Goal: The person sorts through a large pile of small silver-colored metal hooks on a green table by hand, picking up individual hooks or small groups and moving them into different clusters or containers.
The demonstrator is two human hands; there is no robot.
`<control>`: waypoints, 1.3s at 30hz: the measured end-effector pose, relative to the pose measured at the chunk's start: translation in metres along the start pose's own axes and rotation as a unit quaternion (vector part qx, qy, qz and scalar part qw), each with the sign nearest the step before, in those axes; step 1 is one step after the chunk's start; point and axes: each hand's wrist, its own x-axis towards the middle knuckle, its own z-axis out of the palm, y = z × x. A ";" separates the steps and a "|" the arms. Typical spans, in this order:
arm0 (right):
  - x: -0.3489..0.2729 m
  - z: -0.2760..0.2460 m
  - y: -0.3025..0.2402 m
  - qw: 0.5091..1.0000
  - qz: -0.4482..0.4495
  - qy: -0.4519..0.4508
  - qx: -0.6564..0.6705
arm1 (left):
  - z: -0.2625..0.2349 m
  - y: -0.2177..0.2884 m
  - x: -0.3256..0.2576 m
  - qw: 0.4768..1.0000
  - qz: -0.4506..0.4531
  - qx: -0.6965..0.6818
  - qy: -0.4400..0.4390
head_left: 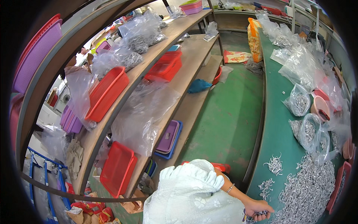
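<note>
My left arm, in a short white ruffled sleeve with a bracelet at the wrist, reaches onto the green table [270, 147] at the right. At its front, my left hand [258, 208] is closed, with small curved silver metal hooks [262, 213] under and between its curled fingers. Beside it spreads a large heap of the same hooks [307, 190]. Two smaller piles lie nearer the table's left edge, one a loose clump [275, 165], the other a thin scatter [265, 188]. My right hand is out of the picture.
Clear bags of metal pieces [298, 101] and a pink bowl [320, 107] line the table's far side. A red tray [338, 186] stands by the heap. Left of the green floor [223, 123], wooden shelves [186, 74] hold red baskets [118, 168] and plastic bags.
</note>
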 end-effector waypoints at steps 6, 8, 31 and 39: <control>0.002 0.001 0.008 1.000 0.001 -0.007 0.010 | -0.015 -0.010 0.018 1.000 0.016 -0.008 -0.007; -0.003 -0.003 0.012 1.000 0.008 -0.011 0.012 | -0.017 -0.014 0.018 1.000 0.016 -0.007 -0.010; -0.042 -0.078 -0.003 0.957 0.264 -0.085 0.081 | 0.064 -0.021 0.016 0.971 -0.230 0.045 0.047; -0.048 -0.064 -0.015 0.972 0.229 -0.008 0.052 | 0.060 -0.028 0.025 0.970 -0.244 0.016 0.014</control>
